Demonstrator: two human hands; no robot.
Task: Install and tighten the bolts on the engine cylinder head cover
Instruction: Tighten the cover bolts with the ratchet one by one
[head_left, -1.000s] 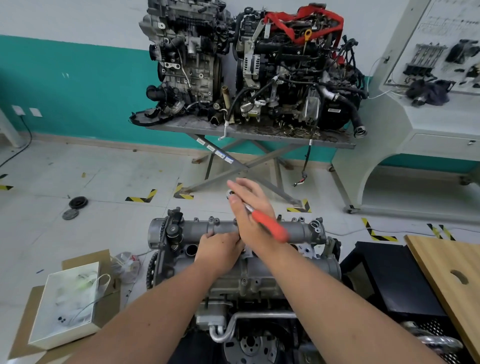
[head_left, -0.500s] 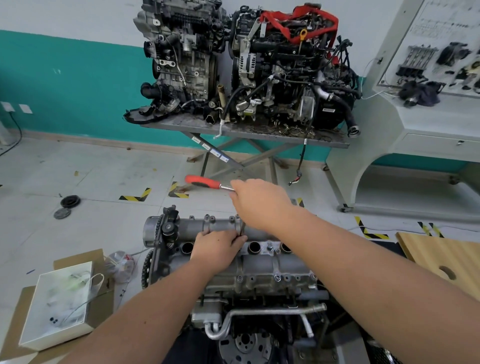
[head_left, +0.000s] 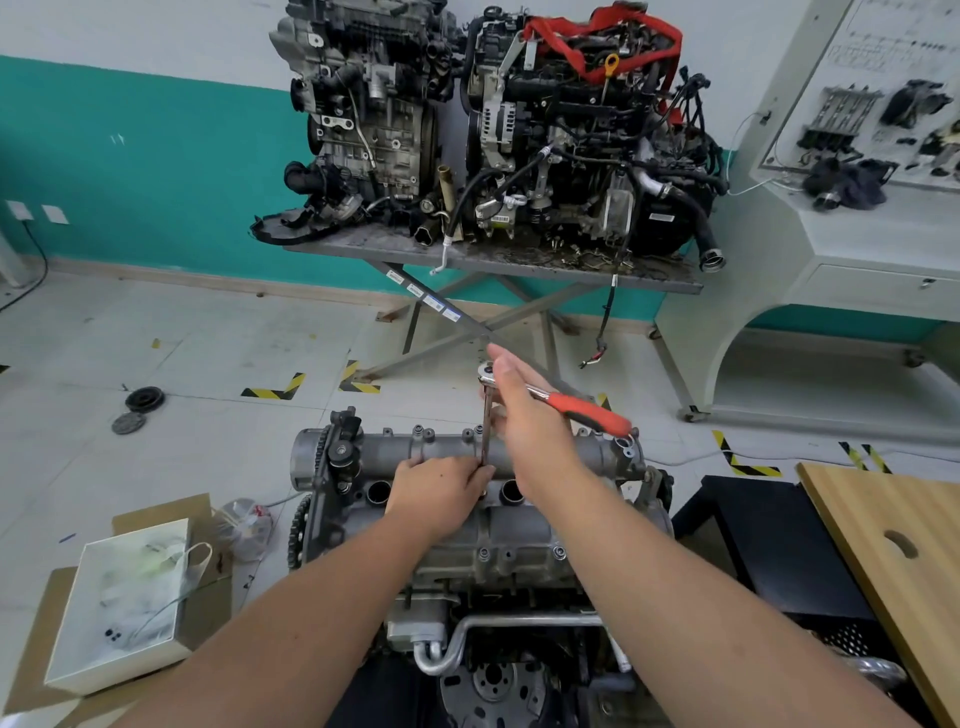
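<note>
The grey cylinder head cover (head_left: 571, 452) tops the engine in front of me, with small bolts along its edges. A ratchet with a red handle (head_left: 592, 413) stands on a long extension bar (head_left: 487, 426) that drops to the cover's middle. My right hand (head_left: 524, 415) holds the ratchet near its head, and the handle points right. My left hand (head_left: 441, 493) rests on the cover, and its fingertips pinch the bar's lower end. The socket and the bolt under it are hidden by my fingers.
A white box (head_left: 119, 603) on cardboard sits on the floor at the left, beside a plastic bag (head_left: 244, 525). A wooden board (head_left: 893, 551) lies at the right. Two engines stand on a metal table (head_left: 493, 260) behind, and a white display console (head_left: 857, 218) stands at the far right.
The ratchet handle has swung from pointing left half a second ago round to pointing right. My left hand has stayed at the base of the extension bar.
</note>
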